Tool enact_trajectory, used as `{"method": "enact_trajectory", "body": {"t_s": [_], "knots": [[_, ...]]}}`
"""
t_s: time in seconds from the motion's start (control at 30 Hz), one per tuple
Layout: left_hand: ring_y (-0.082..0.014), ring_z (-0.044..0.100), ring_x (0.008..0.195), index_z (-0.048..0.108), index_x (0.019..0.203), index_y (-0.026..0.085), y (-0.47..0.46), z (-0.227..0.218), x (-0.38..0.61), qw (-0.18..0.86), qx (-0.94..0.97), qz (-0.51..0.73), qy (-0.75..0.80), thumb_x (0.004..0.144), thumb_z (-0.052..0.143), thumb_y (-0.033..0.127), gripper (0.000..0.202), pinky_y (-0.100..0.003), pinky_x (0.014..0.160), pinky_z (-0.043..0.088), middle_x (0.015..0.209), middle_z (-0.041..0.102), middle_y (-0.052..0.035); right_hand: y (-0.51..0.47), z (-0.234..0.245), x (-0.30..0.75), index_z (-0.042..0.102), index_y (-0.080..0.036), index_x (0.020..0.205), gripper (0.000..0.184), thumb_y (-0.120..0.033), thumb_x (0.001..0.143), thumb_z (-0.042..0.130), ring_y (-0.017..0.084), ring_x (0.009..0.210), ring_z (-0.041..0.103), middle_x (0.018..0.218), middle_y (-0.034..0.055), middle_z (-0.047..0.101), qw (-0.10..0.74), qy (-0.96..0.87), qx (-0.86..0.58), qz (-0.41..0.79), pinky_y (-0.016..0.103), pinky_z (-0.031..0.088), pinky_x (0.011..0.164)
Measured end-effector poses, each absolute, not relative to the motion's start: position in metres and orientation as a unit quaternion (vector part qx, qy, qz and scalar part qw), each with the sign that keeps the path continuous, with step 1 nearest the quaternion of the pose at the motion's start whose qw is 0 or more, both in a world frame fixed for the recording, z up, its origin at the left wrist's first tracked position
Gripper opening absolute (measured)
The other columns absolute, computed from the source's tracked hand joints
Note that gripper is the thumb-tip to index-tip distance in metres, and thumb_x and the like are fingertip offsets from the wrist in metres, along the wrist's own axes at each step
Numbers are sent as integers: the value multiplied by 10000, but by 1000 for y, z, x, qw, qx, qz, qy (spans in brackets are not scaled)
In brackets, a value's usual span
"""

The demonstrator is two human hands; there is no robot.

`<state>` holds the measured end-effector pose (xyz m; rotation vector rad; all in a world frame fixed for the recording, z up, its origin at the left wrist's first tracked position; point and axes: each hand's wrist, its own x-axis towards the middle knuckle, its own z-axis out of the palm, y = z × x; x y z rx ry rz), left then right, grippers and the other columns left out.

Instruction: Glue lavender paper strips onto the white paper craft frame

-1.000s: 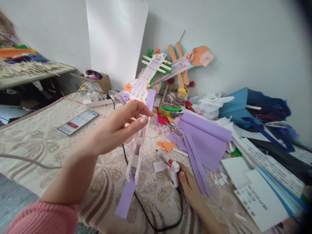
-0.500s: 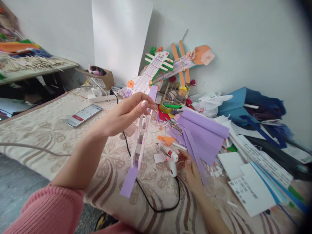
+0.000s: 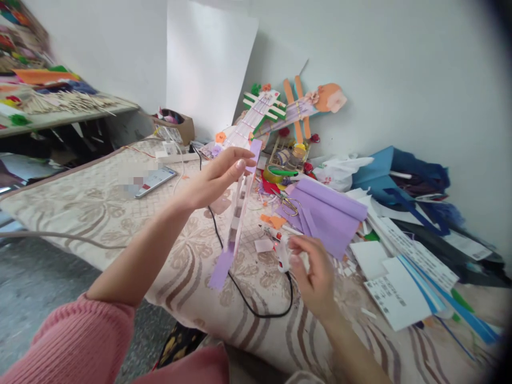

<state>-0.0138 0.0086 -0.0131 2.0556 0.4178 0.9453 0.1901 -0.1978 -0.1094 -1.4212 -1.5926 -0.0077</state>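
Right of centre, the half-open right hand (image 3: 318, 271) could brush and topple the white plastic glue gun (image 3: 283, 255); I cannot tell whether the left hand (image 3: 218, 177) grips.

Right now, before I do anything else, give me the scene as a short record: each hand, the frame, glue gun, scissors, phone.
Left hand: at the frame's upper end; firmness of grip unclear
Right hand: beside the glue gun, thumb and fingers parted; contact unclear
Frame: pale, with purple strip showing at both ends
Glue gun: white, red light showing, black cord attached
Scissors: by the purple sheet
Phone: on the table, beyond the left forearm
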Motion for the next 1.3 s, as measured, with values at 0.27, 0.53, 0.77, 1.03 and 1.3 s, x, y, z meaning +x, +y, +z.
{"method": "enact_trajectory", "body": {"t_s": [0.27, 0.53, 0.77, 1.03, 1.3], "knots": [[-203, 586, 1250, 492, 1269, 179, 4, -18, -13, 427, 792, 405, 162, 995, 455, 512, 432, -291, 951, 528, 1332, 608, -146, -158, -89, 136, 466, -309, 1414, 430, -257, 990, 516, 211, 1046, 621, 1140, 74, 579, 440, -753, -489, 0, 386, 566, 895], [-267, 559, 1285, 437, 1340, 188, 7, -35, -14, 464, 750, 443, 162, 978, 490, 521, 494, -413, 1029, 503, 1432, 518, -176, -145, -101, 129, 511, -280, 1337, 362, -218, 981, 529, 212, 1014, 606, 1112, 82, 562, 433, -762, -482, -8, 389, 564, 877], [-311, 496, 1370, 412, 1387, 214, 2, -82, -20, 512, 648, 486, 287, 980, 452, 559, 535, -502, 1085, 464, 1503, 465, -166, -143, -109, 132, 500, -275, 1315, 365, -180, 967, 552, 220, 1028, 606, 1105, 81, 599, 450, -758, -472, -10, 395, 572, 856], [-321, 375, 1478, 489, 1405, 248, -10, -141, -18, 565, 621, 423, 341, 954, 451, 640, 599, -529, 1187, 347, 1559, 442, -127, -137, -114, 133, 495, -281, 1293, 336, -184, 977, 556, 210, 1007, 613, 1071, 65, 607, 457, -757, -467, -23, 382, 569, 829], [-277, 398, 1471, 445, 1448, 264, -14, -147, -6, 664, 562, 373, 323, 975, 433, 616, 590, -524, 1189, 326, 1500, 524, -111, -133, -113, 135, 498, -283, 1291, 336, -177, 977, 556, 203, 997, 610, 1078, 62, 606, 460, -750, -473, -43, 368, 559, 840]]}}
